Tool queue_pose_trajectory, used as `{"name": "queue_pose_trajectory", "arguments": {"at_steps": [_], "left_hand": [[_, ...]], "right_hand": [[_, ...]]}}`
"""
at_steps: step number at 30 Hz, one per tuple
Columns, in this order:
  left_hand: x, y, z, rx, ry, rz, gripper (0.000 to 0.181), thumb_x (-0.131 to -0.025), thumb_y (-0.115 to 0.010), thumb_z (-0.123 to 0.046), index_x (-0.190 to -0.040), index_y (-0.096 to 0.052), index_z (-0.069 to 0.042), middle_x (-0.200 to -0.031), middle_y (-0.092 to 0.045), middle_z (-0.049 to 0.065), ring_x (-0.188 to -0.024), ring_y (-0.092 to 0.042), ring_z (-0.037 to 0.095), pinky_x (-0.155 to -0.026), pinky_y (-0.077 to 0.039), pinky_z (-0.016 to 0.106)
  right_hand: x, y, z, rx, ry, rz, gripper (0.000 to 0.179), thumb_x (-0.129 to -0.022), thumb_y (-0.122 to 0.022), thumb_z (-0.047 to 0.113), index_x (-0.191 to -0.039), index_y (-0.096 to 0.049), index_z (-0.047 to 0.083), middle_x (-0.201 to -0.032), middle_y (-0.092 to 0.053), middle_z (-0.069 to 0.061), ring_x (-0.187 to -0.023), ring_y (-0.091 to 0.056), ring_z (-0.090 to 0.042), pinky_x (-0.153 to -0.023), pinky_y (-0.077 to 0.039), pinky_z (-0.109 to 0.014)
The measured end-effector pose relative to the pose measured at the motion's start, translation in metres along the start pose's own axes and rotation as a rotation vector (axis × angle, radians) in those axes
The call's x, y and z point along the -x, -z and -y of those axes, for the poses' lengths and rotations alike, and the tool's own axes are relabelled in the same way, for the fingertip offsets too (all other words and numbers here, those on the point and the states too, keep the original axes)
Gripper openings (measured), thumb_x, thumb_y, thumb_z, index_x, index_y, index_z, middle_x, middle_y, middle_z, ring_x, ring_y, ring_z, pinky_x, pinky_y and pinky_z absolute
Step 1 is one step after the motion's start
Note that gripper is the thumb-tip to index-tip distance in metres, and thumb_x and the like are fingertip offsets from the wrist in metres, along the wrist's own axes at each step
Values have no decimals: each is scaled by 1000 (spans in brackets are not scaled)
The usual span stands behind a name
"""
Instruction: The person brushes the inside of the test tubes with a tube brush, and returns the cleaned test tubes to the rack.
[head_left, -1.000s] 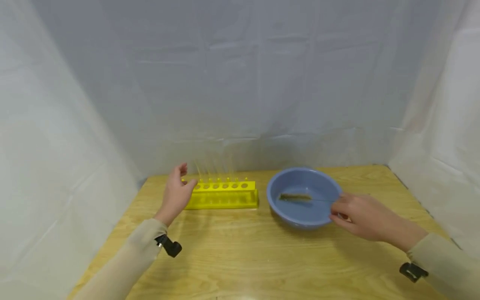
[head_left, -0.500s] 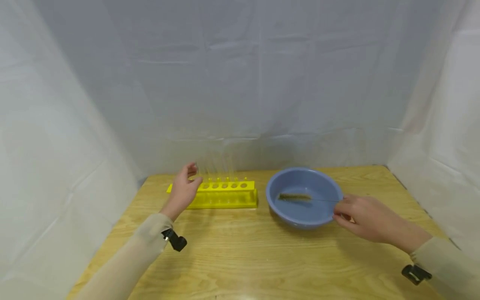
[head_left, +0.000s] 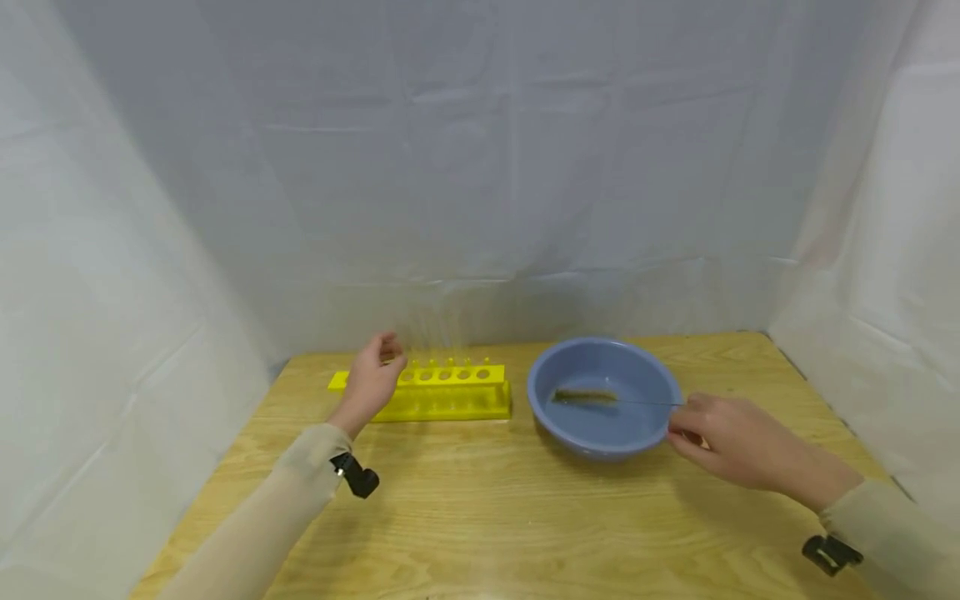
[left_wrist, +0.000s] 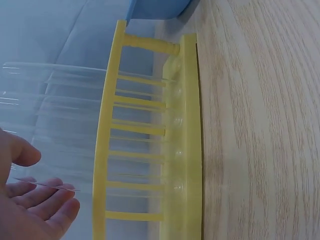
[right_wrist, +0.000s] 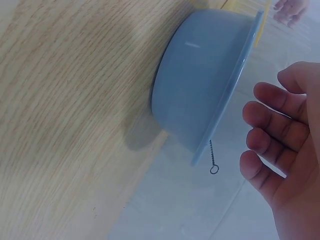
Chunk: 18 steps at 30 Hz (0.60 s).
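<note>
In the head view my left hand (head_left: 371, 379) is at the left part of a yellow test tube rack (head_left: 450, 400). Clear test tubes (left_wrist: 65, 75) stand in the rack. The left wrist view has its thumb and loosely bent fingers apart, with a tube's thin edge (left_wrist: 45, 185) showing across the fingers. A test tube brush (head_left: 585, 397) lies in a blue basin (head_left: 600, 448), its wire handle reaching over the right rim. My right hand (right_wrist: 290, 135) is beside that rim, fingers loosely bent. The wire's looped end (right_wrist: 214, 169) shows apart from those fingers.
Rack and basin stand side by side on a wooden table (head_left: 480, 508), the basin to the right. White sheeting (head_left: 465, 167) hangs behind the table and along both sides. A dark camera (head_left: 356, 477) is strapped to the left wrist.
My left hand has moved right along the rack, closer round the tubes. The right hand has shifted slightly right, and more of the brush's wire shows. Brush and basin stay in place.
</note>
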<state>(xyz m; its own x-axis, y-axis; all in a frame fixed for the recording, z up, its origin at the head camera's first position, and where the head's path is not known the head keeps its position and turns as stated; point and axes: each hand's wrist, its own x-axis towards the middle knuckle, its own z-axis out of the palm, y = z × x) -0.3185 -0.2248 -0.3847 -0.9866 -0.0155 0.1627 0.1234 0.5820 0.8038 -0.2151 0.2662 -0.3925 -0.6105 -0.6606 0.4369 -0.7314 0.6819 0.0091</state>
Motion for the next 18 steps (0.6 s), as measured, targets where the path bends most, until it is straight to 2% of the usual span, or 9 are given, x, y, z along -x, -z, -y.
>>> {"name": "queue_pose_trajectory", "arguments": {"at_steps": [9,18], "left_hand": [[-1,-5,6,35,-33,29,39,-108,-47,-22,-143,-46,-7,-135,-59,15,-128,-55,32,-105,-47,51],[-1,-10,9,93,-46,9,37,-109,-43,-24,-141,-47,-7,-131,-60,18,-124,-57,31,-102,-48,50]], "right_hand": [[0,-1,1,-29,-16,21,25,-87,-77,17,-79,-61,36,-73,-46,22,-64,-37,6,-53,-34,-16],[1,-5,1,-25,-21,9,23,-86,-77,16,-80,-64,33,-75,-49,21,-64,-38,7,-52,-35,-15]]}}
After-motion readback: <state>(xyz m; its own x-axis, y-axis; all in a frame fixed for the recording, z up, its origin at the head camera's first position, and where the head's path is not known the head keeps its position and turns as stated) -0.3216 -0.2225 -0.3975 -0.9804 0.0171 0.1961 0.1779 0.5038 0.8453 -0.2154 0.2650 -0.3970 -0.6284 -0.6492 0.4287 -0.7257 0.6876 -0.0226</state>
